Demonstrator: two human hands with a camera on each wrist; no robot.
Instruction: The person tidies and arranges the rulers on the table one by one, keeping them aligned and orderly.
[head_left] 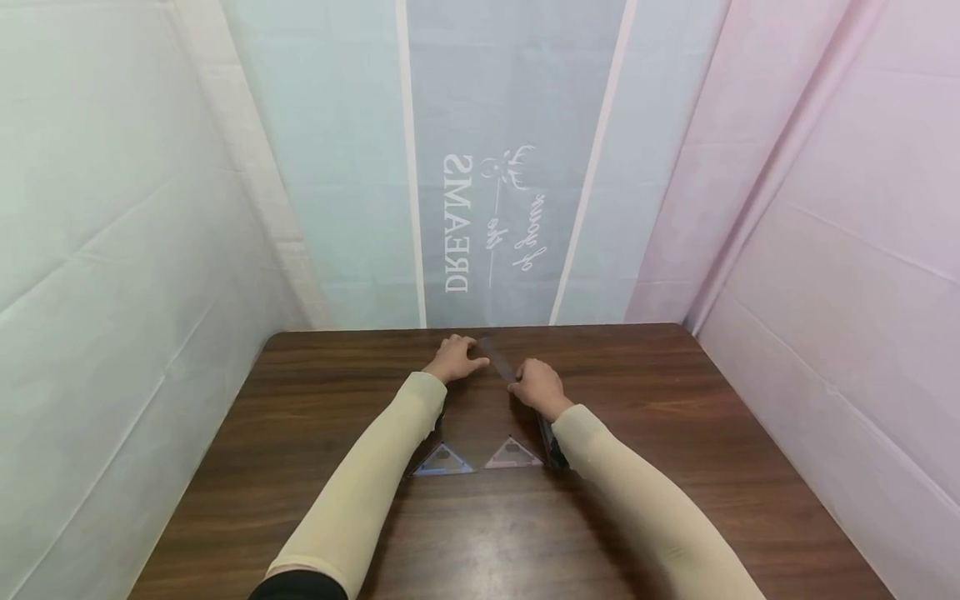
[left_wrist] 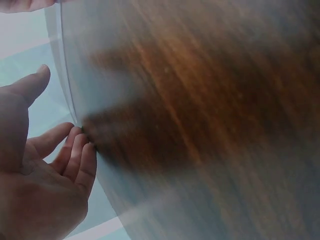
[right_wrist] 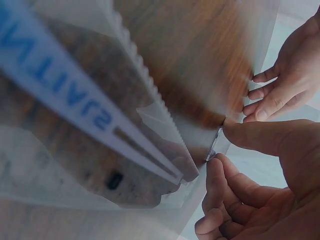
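A clear ruler lies slantwise between the two hands near the table's far edge. In the left wrist view the ruler appears as a thin strip. My right hand pinches its near end between thumb and fingers, as the right wrist view shows at the ruler's end. The left hand has its fingertips right at the far end, its thumb held apart. Nearer the body lie a bluish clear set square and a pinkish one.
A clear plastic pouch with a toothed edge and blue lettering on a white strip is close by the right wrist, partly under the forearm. The brown wooden table ends at a fabric backdrop, with pale cloth walls on both sides.
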